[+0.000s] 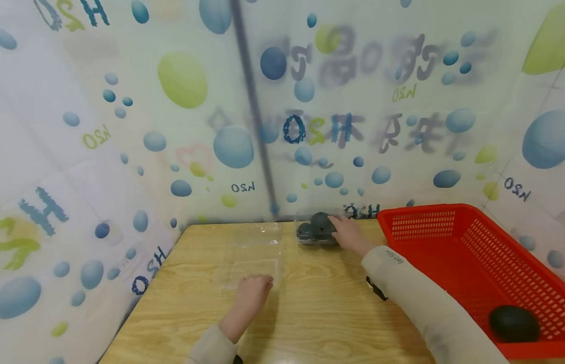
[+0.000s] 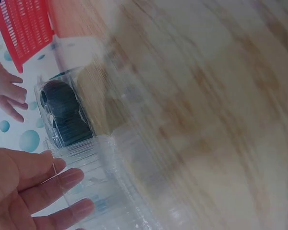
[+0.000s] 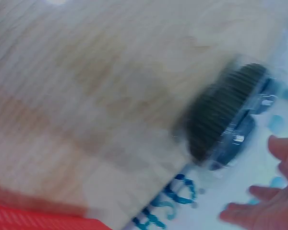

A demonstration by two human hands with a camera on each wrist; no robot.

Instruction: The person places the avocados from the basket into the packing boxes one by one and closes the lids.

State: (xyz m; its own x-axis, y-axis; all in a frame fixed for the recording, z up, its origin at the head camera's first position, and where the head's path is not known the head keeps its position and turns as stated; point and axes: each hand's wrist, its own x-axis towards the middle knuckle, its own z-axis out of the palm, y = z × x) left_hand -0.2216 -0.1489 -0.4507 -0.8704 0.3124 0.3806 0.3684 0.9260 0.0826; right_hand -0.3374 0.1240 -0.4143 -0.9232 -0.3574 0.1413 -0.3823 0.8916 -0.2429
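In the head view, a clear plastic box (image 1: 316, 241) holding several dark, rounded avocado-like fruits (image 1: 321, 222) stands at the table's back edge. My right hand (image 1: 349, 235) is at its right side; in the right wrist view its spread fingers (image 3: 237, 215) are apart from the fruits and grip nothing. An opened clear plastic container (image 1: 255, 253) lies to the left of the filled box, with no fruit visible inside. My left hand (image 1: 254, 294) is at its near edge; in the left wrist view the thumb and fingers (image 2: 69, 179) pinch the thin clear rim.
A red plastic basket (image 1: 469, 268) with mesh sides stands on the right, with one dark oval fruit (image 1: 514, 323) in its near corner. The wooden table (image 1: 318, 303) ends at a patterned curtain (image 1: 309, 167) behind and at the left.
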